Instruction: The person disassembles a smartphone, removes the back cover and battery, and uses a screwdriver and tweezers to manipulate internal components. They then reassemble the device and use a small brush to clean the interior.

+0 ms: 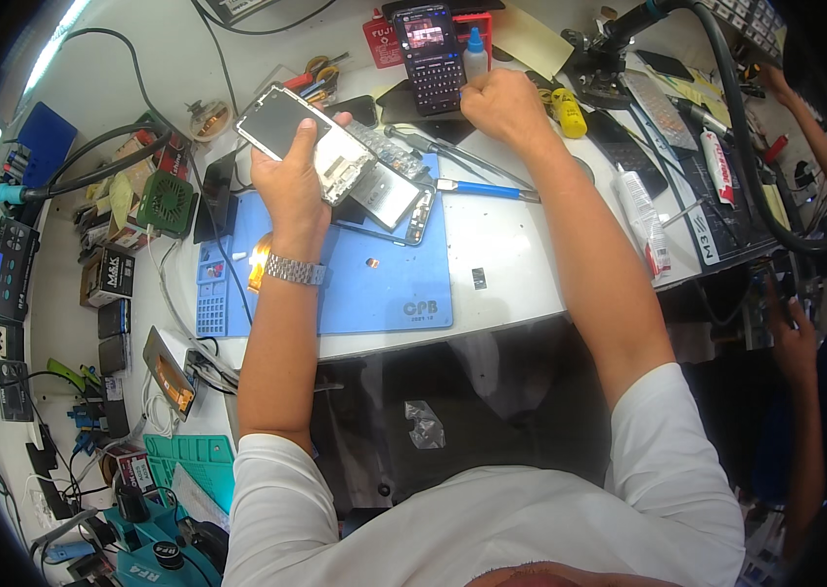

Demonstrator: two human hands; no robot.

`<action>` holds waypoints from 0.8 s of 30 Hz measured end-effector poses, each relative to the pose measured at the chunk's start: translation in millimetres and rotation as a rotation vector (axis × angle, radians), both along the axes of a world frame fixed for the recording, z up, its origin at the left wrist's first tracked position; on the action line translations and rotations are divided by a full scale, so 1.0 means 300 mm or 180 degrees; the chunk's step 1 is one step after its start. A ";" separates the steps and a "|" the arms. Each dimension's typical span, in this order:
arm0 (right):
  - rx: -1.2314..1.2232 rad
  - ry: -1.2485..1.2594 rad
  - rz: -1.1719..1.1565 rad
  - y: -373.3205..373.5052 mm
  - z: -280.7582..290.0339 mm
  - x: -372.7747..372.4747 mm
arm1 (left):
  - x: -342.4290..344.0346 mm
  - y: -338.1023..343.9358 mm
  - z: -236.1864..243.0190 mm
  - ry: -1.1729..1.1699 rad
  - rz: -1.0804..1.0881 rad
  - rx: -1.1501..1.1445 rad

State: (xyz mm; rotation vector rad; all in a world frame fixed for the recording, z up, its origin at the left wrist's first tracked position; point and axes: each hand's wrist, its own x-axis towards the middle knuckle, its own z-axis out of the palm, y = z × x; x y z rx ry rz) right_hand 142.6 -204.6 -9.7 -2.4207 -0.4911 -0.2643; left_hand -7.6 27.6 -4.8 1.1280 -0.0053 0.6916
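My left hand is closed on a phone display panel with a dark area and a pale metal frame, tilted above the mat. Under it, an opened phone body with a silver battery area lies on the blue repair mat. My right hand is curled at the lower right edge of an upright smartphone showing a lit keyboard. Its fingertips are hidden, so what they hold, if anything, cannot be seen. Just behind that hand stands a blue-capped bottle.
A blue-handled tool and tweezers lie right of the mat. Further right are a yellow bottle, a white tube and a thick black hose. A green fan box stands left. Another person's arm shows at far right.
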 end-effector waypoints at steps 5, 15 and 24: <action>0.0051 0.0007 0.0032 -0.002 0.006 -0.005 | -0.002 0.001 -0.001 0.0022 0.0047 0.0031; 0.0157 0.0054 0.0348 0.003 -0.017 -0.004 | 0.002 0.003 -0.004 -0.0030 -0.0015 0.0009; -0.0002 -0.0015 0.0322 0.005 -0.018 0.000 | 0.002 0.005 -0.005 -0.0020 -0.0006 0.0019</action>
